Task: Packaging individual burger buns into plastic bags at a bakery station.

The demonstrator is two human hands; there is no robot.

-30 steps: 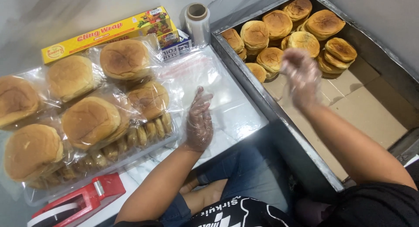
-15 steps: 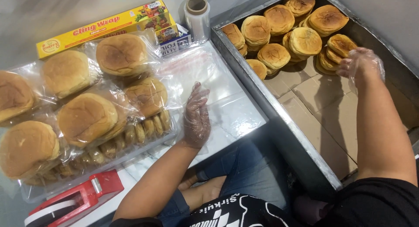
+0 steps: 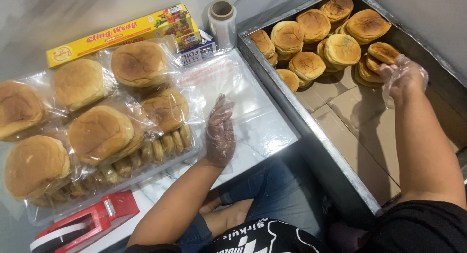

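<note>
A person seen from above sits at a white counter [image 3: 262, 131], both hands in thin clear plastic gloves. The left hand [image 3: 220, 134] rests flat and open, fingers spread, on a clear plastic sheet [image 3: 228, 83] near the counter's right edge, holding nothing. The right hand [image 3: 401, 78] reaches into a metal tray [image 3: 311, 131] lined with cardboard, beside the counter's right edge; its fingers curl at a stack of bare buns [image 3: 377, 58] in the tray's far corner, though whether they grip one cannot be told.

The stack looks uneven, so a careless pull could topple neighbouring buns. The loose glove might snag or slip.

Wrapped buns [image 3: 99, 131] crowd the counter's left side. A yellow cling wrap box [image 3: 124, 34] and a film roll [image 3: 222, 19] sit at the far edge, a red tape dispenser [image 3: 82, 224] at the near left corner. Grey walls stand close behind.
</note>
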